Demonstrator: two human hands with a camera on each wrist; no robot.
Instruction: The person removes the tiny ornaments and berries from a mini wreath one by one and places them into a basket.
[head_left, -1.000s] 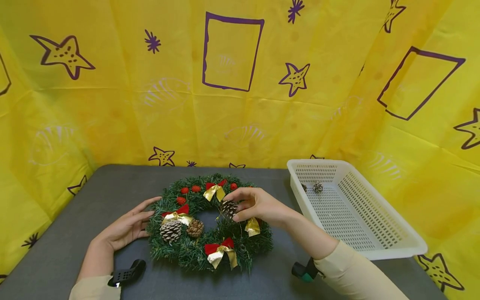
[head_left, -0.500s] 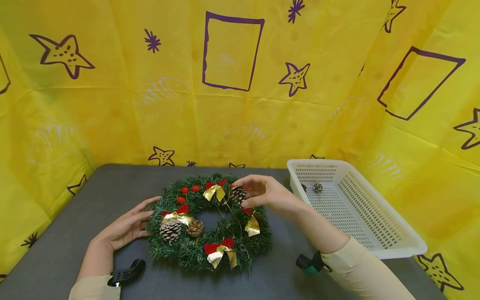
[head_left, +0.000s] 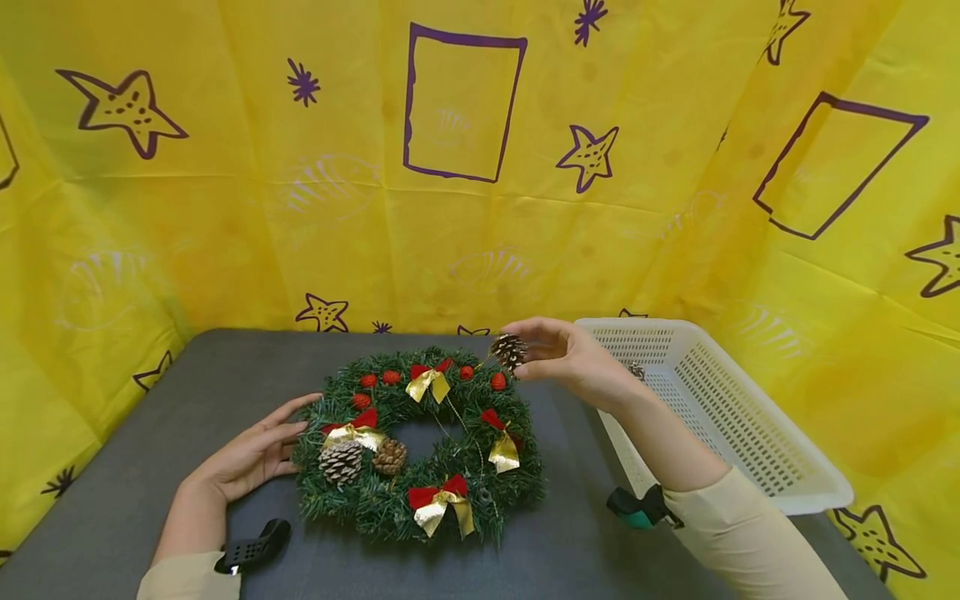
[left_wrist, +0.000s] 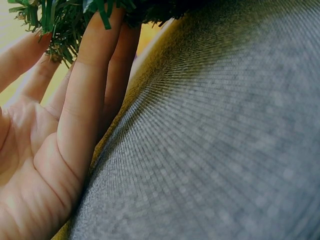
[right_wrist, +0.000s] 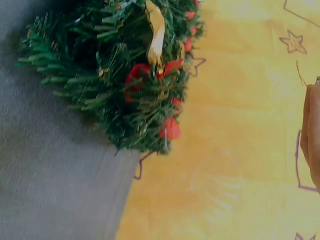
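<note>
Brown, pale-tipped pine cone (head_left: 510,352) is in the right hand (head_left: 564,358), pinched between thumb and fingertips, just past the far right edge of the green wreath (head_left: 367,510); right wrist view shows the hand apart from the needles. Main risk: cone slips, since its scales look uneven and the pinch seems to be fingertips only; it'd likely drop onto the desk (head_left: 247,358) or into the greenery. Thin wire (right_wrist: 300,74) sticks out by the fingers and could snag on needles or hook a red berry (head_left: 498,382) and pull it loose. Left hand (head_left: 255,454) has fingers loosely extended against the wreath's left edge, no firm grip visible, so a tug on the right side could slide or twist the ring. Loose gold cord (head_left: 467,430) near the middle may catch too. Right forearm crosses in front of the white basket (head_left: 780,505); a wide swing might bump it.
</note>
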